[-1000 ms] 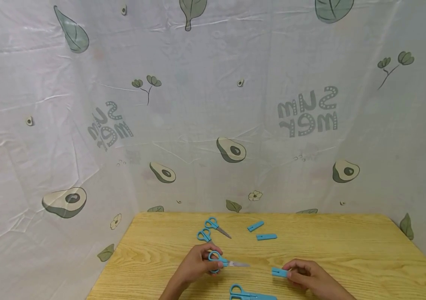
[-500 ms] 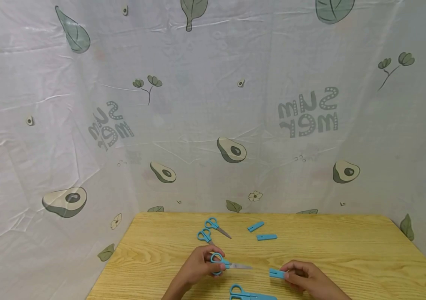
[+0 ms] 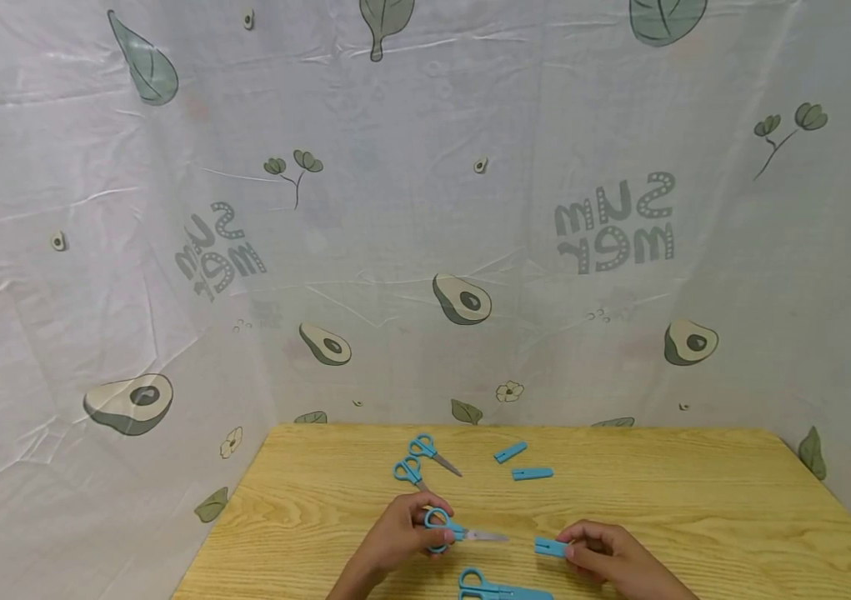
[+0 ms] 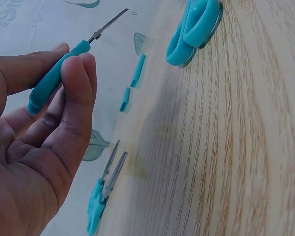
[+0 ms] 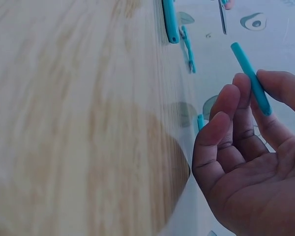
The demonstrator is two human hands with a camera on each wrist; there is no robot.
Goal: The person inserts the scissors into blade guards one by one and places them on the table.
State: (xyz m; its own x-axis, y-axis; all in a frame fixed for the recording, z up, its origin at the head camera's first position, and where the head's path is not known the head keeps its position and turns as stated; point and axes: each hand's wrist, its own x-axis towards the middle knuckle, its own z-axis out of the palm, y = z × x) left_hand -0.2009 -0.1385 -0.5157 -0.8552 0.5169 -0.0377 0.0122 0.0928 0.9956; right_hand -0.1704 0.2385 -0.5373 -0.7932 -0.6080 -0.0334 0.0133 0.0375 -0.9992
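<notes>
Between thumb and fingers, my left hand (image 3: 398, 533) pinches a pair of scissors (image 3: 458, 532) by its blue handles, the bare metal blade pointing right. My right hand (image 3: 613, 554) holds a small blue blade cover (image 3: 549, 547) between thumb and fingertips, its slotted end turned to the scissors. A short gap separates the blade tip from the cover. The left wrist view shows the scissors (image 4: 59, 73) edge-on, raised off the table. In the right wrist view the cover (image 5: 250, 78) is tilted, with the blade tip beyond its upper end.
Two uncovered scissors (image 3: 422, 447) lie behind my left hand, the nearer one partly hidden by it. Two loose blue covers (image 3: 533, 473) rest to their right. Covered scissors (image 3: 503, 592) lie at the near edge of view. A printed curtain (image 3: 425, 208) rises behind the wooden table (image 3: 695, 500).
My left hand has moved slightly right with the scissors, and my right hand slightly left with the cover. The gap between blade tip and cover has narrowed.
</notes>
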